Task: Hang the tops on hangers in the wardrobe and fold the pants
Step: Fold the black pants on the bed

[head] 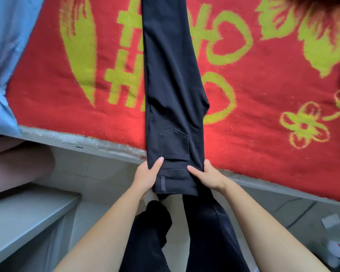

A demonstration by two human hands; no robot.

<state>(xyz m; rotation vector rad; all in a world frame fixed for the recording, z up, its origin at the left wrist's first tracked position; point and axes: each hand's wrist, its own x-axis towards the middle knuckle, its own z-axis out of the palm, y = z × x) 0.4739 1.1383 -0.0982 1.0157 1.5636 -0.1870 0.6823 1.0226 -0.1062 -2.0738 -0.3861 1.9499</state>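
Note:
A pair of dark navy pants (171,79) lies lengthwise on the red blanket, folded leg over leg, with a back pocket facing up. The waistband hangs just past the bed's near edge. My left hand (147,174) grips the left side of the waistband, thumb on top of the fabric. My right hand (206,176) grips the right side in the same way. The legs of the pants run away from me and out of the top of the view.
The red blanket (263,114) with yellow-green patterns covers the bed. A light blue cloth (4,55) lies at the left. A white shelf (24,216) stands at the lower left. Tiled floor with scraps of paper (331,220) is at the lower right.

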